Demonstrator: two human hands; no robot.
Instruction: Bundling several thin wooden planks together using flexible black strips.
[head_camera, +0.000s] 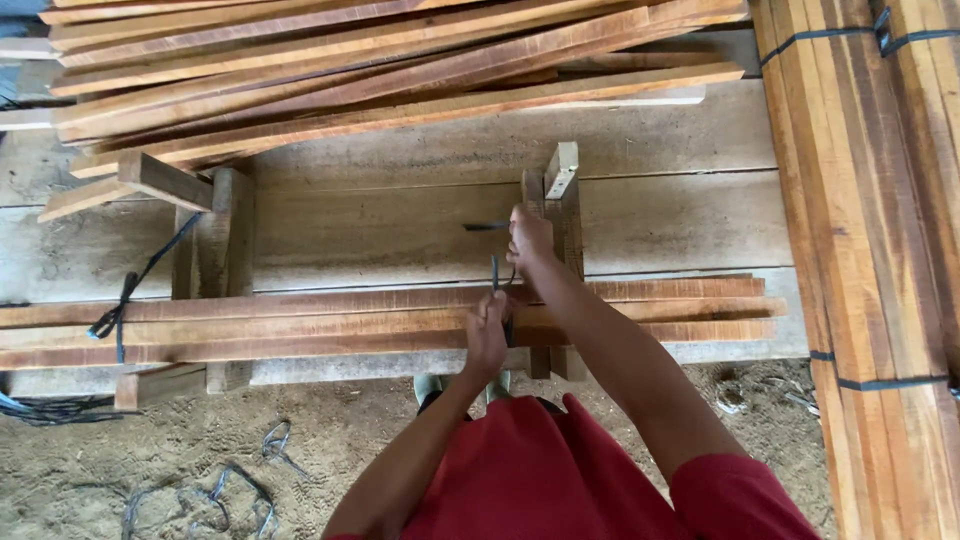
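A stack of long reddish wooden slats (300, 325) lies across a wooden jig on the workbench (400, 230). My left hand (487, 335) rests on the stack's near side and grips a dark plastic strap (495, 272) that runs up over the slats. My right hand (528, 240) is above the stack, next to an upright wooden block (562, 200), and holds the strap's other end, which sticks out to the left. A second dark strap (125, 300) is tied round the stack at its left end.
A loose pile of slats (380, 70) lies at the back of the bench. A strapped bundle of slats (870, 250) stands at the right. Strap scraps (230, 490) lie on the sandy ground. Another jig upright (215, 235) stands at the left.
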